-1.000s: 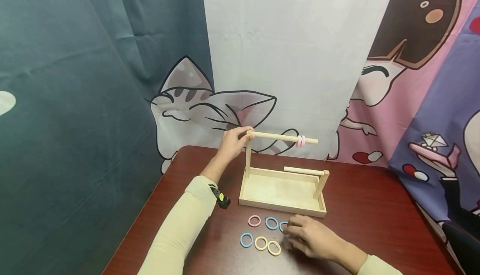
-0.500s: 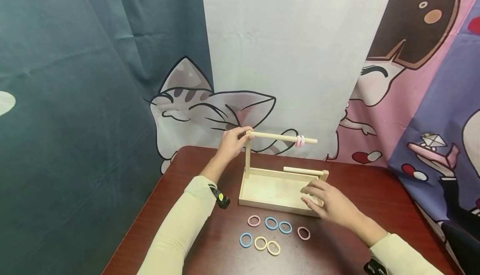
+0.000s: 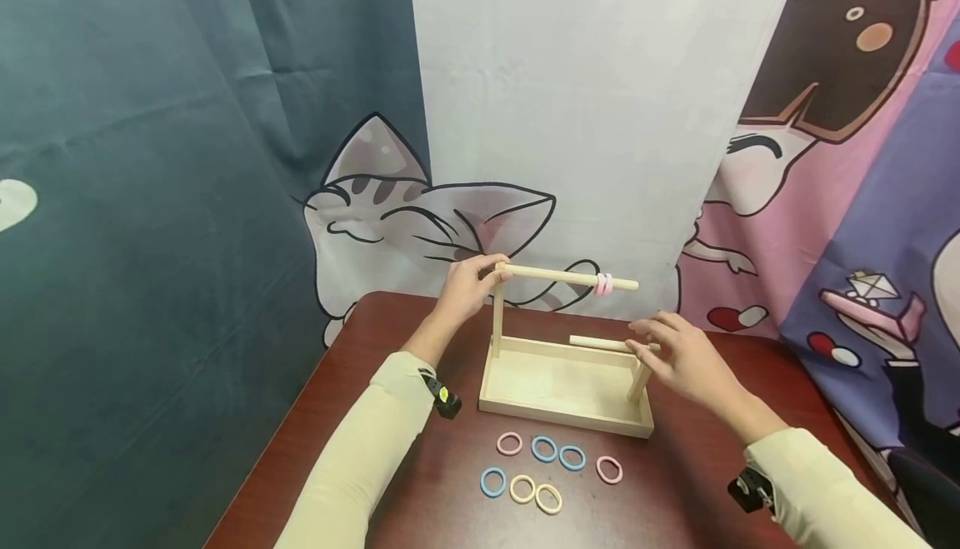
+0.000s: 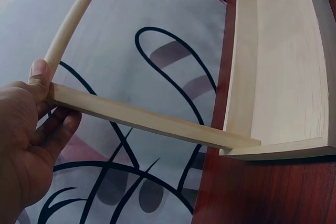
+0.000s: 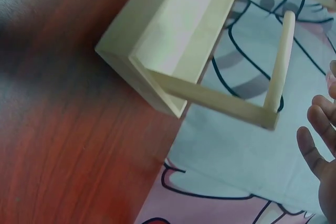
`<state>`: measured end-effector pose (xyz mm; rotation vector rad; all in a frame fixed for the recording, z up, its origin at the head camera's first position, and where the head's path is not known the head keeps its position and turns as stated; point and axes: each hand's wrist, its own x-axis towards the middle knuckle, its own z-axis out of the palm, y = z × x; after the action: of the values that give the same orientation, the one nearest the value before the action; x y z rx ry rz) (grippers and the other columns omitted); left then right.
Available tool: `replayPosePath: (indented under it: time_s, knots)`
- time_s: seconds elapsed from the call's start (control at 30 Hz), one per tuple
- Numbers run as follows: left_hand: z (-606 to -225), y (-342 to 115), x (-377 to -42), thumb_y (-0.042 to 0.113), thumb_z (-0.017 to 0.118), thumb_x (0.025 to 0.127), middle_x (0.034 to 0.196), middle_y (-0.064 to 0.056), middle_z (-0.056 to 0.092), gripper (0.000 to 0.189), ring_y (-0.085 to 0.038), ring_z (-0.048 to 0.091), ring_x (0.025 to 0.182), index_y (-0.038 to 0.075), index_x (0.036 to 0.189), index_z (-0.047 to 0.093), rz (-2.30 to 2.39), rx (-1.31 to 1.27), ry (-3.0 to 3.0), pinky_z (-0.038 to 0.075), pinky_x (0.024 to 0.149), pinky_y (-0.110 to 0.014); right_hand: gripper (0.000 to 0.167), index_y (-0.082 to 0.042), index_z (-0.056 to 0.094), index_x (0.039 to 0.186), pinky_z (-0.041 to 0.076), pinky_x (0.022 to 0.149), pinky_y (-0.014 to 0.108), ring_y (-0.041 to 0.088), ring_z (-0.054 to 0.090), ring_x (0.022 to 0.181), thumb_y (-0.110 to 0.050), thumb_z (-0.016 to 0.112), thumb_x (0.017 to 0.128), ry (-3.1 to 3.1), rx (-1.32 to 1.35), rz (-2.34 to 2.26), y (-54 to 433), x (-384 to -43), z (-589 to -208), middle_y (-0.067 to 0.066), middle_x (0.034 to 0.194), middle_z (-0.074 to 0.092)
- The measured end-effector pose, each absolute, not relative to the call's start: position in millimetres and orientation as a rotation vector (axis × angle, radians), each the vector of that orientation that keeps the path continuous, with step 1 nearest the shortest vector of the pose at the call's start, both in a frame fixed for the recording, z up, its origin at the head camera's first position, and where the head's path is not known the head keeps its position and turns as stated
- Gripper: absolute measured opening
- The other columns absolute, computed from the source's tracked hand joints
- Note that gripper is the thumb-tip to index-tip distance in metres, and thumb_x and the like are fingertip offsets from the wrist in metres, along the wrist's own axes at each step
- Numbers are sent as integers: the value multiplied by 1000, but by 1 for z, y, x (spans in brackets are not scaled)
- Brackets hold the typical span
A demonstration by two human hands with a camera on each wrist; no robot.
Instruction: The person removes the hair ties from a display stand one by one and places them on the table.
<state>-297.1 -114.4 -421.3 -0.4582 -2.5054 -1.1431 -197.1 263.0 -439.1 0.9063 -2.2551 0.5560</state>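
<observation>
A pale wooden stand with a shallow tray base [image 3: 558,382] has a tall post at the left and a short one at the right, each bearing a horizontal rod. My left hand [image 3: 465,286] grips the top of the tall post [image 4: 136,116], thumb by the long upper rod [image 3: 551,272]. Two pink rings [image 3: 603,284] hang near that rod's free end. My right hand [image 3: 682,357] is beside the short post [image 5: 220,103], overlapping its top in the head view. In the right wrist view its fingers [image 5: 312,153] are relaxed and apart from the wood, holding nothing visible.
In front of the tray lie two pink rings [image 3: 609,470], three blue rings [image 3: 573,458] and two cream rings [image 3: 522,489] on the dark red table [image 3: 427,482]. A curtain [image 3: 600,116] with cartoon prints hangs right behind the table.
My right hand has risen from beside the rings, over the tray's right end, to the short post, uncovering a pink and a blue ring. My left hand has stayed on the tall post.
</observation>
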Motion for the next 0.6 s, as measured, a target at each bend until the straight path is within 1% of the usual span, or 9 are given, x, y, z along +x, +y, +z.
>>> replayPosePath:
  time_s: [0.07, 0.17, 0.23, 0.33, 0.47, 0.6]
  knots:
    - [-422, -115, -296, 45, 76, 99, 106, -2, 83, 38, -20, 65, 89, 23, 129, 81, -1148, -465, -2501, 58, 81, -38, 34, -6, 81, 111, 57, 71, 28, 22, 73, 81, -3, 95, 81, -2275, 848, 556, 265, -202, -438, 7, 101, 75]
    - [-423, -116, -296, 43, 77, 98, 104, -3, 82, 36, -19, 65, 88, 22, 127, 82, -1152, -458, -2492, 58, 80, -37, 36, -3, 80, 116, 57, 73, 39, 26, 73, 87, -8, 94, 84, -2315, 766, 546, 267, -209, -439, 10, 103, 78]
    - [-424, -116, -295, 42, 78, 98, 104, -3, 82, 35, -19, 65, 87, 22, 126, 82, -1152, -453, -2492, 58, 79, -37, 40, -1, 79, 121, 58, 75, 47, 31, 74, 91, -11, 94, 86, -2344, 724, 550, 267, -212, -439, 13, 106, 79]
    - [-426, -116, -293, 43, 78, 98, 106, -1, 83, 33, -19, 66, 89, 25, 125, 82, -1147, -448, -2505, 59, 81, -37, 50, 2, 74, 131, 58, 79, 56, 37, 74, 95, -13, 93, 87, -2379, 676, 567, 267, -217, -438, 17, 113, 80]
    - [-427, -114, -294, 44, 77, 99, 108, -2, 83, 32, -20, 65, 90, 26, 126, 82, -1169, -451, -2506, 59, 84, -40, 63, 3, 66, 144, 56, 81, 59, 39, 72, 97, -15, 92, 89, -2416, 633, 587, 264, -224, -433, 20, 122, 79]
    - [-422, -113, -297, 44, 77, 99, 107, -2, 82, 34, -21, 64, 90, 25, 126, 82, -1172, -450, -2493, 58, 82, -39, 75, 6, 57, 153, 57, 85, 63, 43, 70, 104, -17, 92, 91, -2432, 604, 618, 257, -233, -427, 28, 132, 72]
